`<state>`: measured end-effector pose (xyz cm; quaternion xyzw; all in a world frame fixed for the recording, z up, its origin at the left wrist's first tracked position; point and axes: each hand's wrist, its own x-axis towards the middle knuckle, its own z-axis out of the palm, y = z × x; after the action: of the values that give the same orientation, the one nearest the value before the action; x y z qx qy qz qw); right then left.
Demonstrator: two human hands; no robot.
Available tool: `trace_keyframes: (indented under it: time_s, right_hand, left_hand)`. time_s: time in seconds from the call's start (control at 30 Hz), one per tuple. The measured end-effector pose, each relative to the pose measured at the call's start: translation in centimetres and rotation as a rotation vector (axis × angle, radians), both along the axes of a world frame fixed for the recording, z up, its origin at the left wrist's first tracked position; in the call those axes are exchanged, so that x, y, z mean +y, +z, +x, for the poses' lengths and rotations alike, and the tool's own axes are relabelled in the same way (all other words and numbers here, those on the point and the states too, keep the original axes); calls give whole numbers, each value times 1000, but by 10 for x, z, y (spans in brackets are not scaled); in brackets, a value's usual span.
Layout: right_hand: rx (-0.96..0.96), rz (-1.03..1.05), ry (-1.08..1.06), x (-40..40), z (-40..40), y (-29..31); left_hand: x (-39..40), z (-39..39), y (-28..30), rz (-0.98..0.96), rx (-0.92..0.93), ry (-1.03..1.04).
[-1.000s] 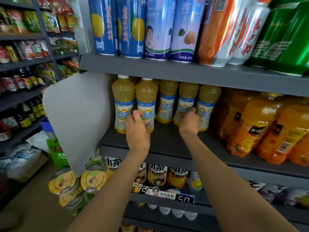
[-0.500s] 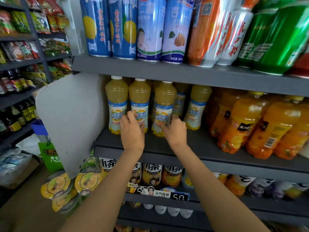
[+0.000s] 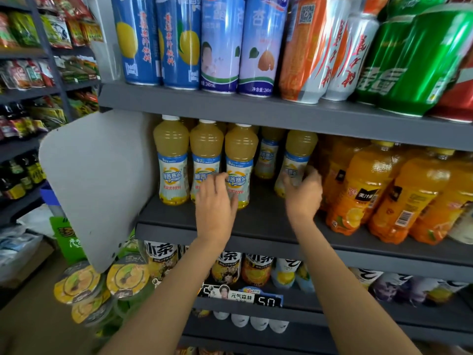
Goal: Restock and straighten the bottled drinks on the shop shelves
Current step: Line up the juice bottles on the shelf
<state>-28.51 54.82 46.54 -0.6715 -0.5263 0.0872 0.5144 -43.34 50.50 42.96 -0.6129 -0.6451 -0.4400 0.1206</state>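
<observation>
Nearest the camera, two bare forearms reach up and forward to the middle shelf (image 3: 268, 221), a dark grey board. The left hand (image 3: 216, 201) lies against the lower labels of two pale yellow bottles at the shelf front, its fingers (image 3: 217, 179) spread and nearly straight, gripping nothing. These two stand upright in a front row of three: the left bottle (image 3: 171, 160), the second bottle (image 3: 206, 155) and the third bottle (image 3: 240, 160), set side by side. The right hand (image 3: 304, 193) curls its fingers round the lower part of the fifth bottle (image 3: 298, 155), which stands further back and to the right, leaning slightly. Between the third and fifth, the fourth bottle (image 3: 268, 155) stands deeper on the shelf. Right of the right hand, orange juice bottles (image 3: 363, 190) crowd the same shelf. Further up, tall cans (image 3: 222, 44) line the top shelf.
</observation>
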Motion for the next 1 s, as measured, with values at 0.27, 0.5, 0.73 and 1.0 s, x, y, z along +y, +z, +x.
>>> trace_keyframes:
  time_s: [0.27,0.5,0.73,1.0]
  right_hand:
    - [23,-251,140,44,18,-6]
    - [-164,-212,243,3,22,-7]
    - [-291,-98,392,-39,-5,-14]
    - [33,-155,744,-10,9,-6]
  left_hand:
    - [15,7,2,-151,-148,-21]
    - [18,10,-1,-124,-224,-19]
    - [-5,24,7,16,-363,-354]
    - [-7,-9,23,0,-367,-224]
